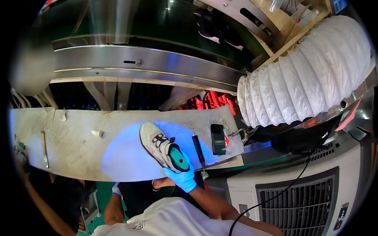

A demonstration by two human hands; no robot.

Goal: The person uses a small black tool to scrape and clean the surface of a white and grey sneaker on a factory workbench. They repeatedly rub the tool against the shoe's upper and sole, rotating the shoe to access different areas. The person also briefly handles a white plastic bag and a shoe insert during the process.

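Observation:
My right hand (183, 179), in a blue glove, grips the heel end of a white and grey sneaker (155, 143) with black laces. A teal last (179, 159) fills the shoe's opening. The sneaker lies toe away from me on a worn white workbench (78, 153), inside a patch of blue light. My left hand (116, 190), also gloved in blue, hangs below the bench's front edge and is mostly hidden; I cannot tell whether it holds anything.
A black pen-like tool (198, 148) and a small black device (217, 139) lie right of the shoe. A metal tool (44, 149) lies far left. Behind runs a steel conveyor rail (138, 63). A white ribbed duct (307, 78) and a cooler unit (299, 196) stand right.

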